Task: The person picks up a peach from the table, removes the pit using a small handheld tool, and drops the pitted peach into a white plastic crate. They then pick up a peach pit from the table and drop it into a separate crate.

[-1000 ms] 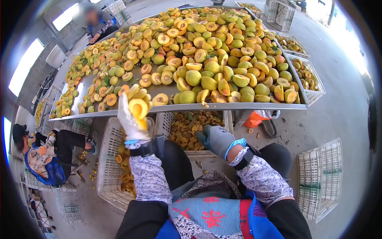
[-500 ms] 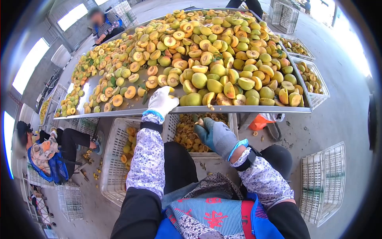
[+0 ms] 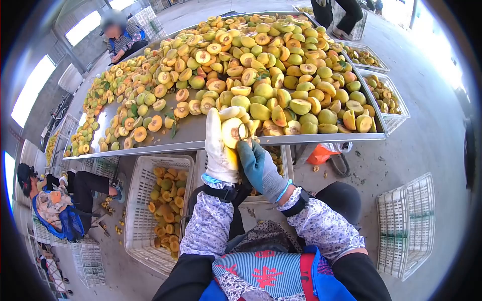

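My left hand point(image 3: 221, 145), in a white glove, is closed around a yellow peach half point(image 3: 231, 133) with its cut face turned up and to the right. My right hand point(image 3: 261, 168), in a blue-and-grey glove, pinches a small loop-shaped tool point(image 3: 244, 131) against the cut face of that half. The tool's handle is hidden in the fingers. Both hands are just over the near edge of a metal table point(image 3: 191, 128), which bears a large heap of peach halves point(image 3: 261, 65).
Below the table stands a white crate point(image 3: 133, 215) of peach halves, with another crate point(image 3: 287, 170) partly behind my hands. Filled crates point(image 3: 396, 118) line the table's right side. A crate point(image 3: 406, 226) lies right. Co-workers sit left point(image 3: 55, 200) and far left point(image 3: 123, 42).
My left hand has lifted a peach half from the table edge and come toward my right hand. My right hand has risen from above the crate to meet it.
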Available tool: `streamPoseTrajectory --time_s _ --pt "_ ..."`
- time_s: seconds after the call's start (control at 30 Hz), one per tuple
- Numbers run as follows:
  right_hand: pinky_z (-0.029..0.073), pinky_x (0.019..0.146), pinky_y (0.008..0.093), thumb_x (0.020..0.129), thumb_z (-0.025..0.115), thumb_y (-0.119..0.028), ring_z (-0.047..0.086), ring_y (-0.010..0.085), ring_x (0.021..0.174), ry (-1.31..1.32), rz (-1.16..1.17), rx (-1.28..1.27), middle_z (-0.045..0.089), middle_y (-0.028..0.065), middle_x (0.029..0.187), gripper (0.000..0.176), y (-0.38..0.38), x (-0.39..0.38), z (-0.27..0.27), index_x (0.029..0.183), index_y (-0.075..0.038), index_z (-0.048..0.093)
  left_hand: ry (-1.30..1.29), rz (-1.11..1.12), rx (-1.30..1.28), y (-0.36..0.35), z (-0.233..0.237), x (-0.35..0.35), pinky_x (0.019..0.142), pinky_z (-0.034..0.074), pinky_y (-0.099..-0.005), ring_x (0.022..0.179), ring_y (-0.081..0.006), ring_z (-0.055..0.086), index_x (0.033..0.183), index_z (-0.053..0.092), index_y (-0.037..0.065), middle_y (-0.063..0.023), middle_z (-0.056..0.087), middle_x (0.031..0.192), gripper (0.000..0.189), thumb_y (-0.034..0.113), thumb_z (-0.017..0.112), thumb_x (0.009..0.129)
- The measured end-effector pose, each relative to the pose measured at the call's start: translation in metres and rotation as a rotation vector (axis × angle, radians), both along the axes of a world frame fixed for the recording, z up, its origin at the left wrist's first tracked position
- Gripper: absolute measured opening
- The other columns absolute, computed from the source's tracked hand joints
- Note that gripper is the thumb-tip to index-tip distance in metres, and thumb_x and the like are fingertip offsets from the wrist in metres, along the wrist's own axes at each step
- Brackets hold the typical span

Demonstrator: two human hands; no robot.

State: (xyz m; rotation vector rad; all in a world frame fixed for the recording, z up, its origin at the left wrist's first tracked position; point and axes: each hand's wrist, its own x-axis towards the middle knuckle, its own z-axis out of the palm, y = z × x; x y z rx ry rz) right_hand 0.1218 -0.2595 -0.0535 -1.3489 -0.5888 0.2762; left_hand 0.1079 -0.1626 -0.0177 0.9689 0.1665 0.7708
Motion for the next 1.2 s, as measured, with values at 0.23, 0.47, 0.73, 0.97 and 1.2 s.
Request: streamPoseTrajectory --time_s 0.23,0.47,0.73,0.97,1.2 --pt "0.05 0.067 0.0519 0.102 0.056 -0.038 0.065 0.05 0.084 -0.262 -0.021 -0.318 0.066 0.0294 0.083 0.04 -0.018 0.006 0.005 0.101 0.001 0.063 0.007 -0.2 -0.034 0.003 -0.004 -0.008 0.087 0.061 -0.0433 0.099 -0.0279 0.069 0.126 0.052 -0.003 -0.0178 0.066 0.115 0.053 0.045 0.054 0.103" --pt "0.05 0.067 0.0515 0.101 0.059 -0.04 0.065 0.0493 0.081 -0.235 0.092 -0.376 0.066 0.0294 0.081 0.042 -0.02 0.007 0.001 0.099 0.002 0.065 0.038 -0.069 0.115 0.001 -0.007 -0.017 0.081 0.062 -0.0394 0.091 -0.0282 0.071 0.12 0.054 -0.005 -0.0189 0.069 0.108 0.05 0.043 0.051 0.105" --pt "0.053 0.076 0.037 0.106 0.054 -0.038 0.062 0.0131 0.082 -0.057 0.208 -0.174 0.072 0.0152 0.087 0.044 -0.017 -0.003 -0.018 0.109 0.004 0.066 0.189 -0.04 -0.01 -0.006 0.006 -0.015 0.066 0.061 -0.0342 0.07 -0.0261 0.072 0.09 0.068 -0.007 -0.0196 0.072 0.087 0.063 0.049 0.043 0.106" --pt "0.049 0.058 0.032 0.107 0.047 -0.044 0.058 0.0124 0.066 -0.011 0.232 -0.276 0.065 0.0079 0.075 0.047 -0.025 -0.003 -0.014 0.098 -0.001 0.064 0.36 -0.268 0.265 0.016 0.005 -0.014 0.071 0.061 -0.0325 0.079 -0.0249 0.073 0.115 0.065 -0.008 -0.02 0.073 0.097 0.068 0.055 0.038 0.106" --pt "0.036 0.036 0.0276 0.107 0.036 -0.055 0.045 0.0114 0.041 0.479 0.436 -0.27 0.049 0.0021 0.057 0.057 -0.036 -0.008 0.037 0.083 -0.007 0.057 0.097 -0.025 0.218 -0.013 0.005 -0.014 0.078 0.06 -0.032 0.09 -0.0202 0.071 0.126 0.064 -0.005 -0.0145 0.073 0.104 0.05 0.039 0.049 0.107"
